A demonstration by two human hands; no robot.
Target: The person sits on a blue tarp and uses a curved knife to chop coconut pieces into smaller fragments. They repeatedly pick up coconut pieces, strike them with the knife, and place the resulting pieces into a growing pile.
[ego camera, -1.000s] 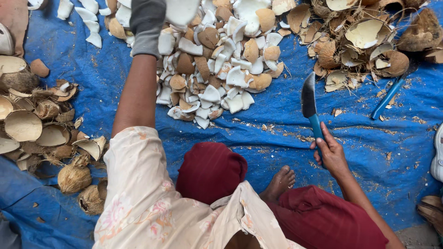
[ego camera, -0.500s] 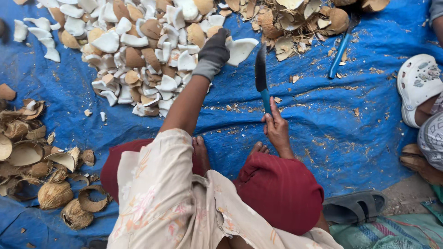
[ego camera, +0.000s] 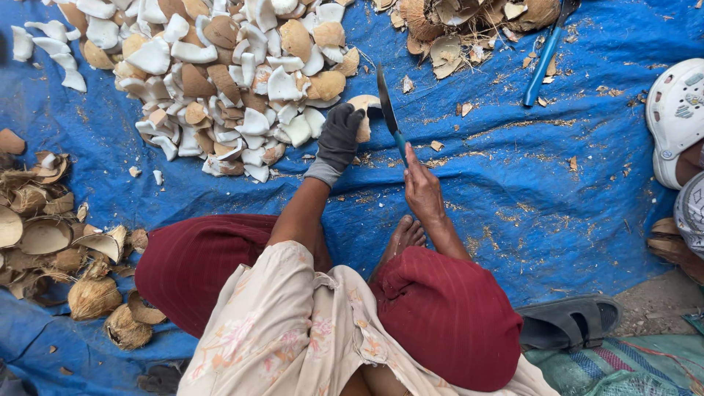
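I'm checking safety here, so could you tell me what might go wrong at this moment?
The knife blade stands right beside the gloved left hand holding a coconut piece; a slip could likely cut the fingers. The right hand is bare. A bare foot rests just below the blade.

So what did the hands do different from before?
The gloved left hand drew back from the heap of coconut pieces, bringing one piece to the knife. The right hand kept gripping the knife, blade up. The blue tarp stayed put.
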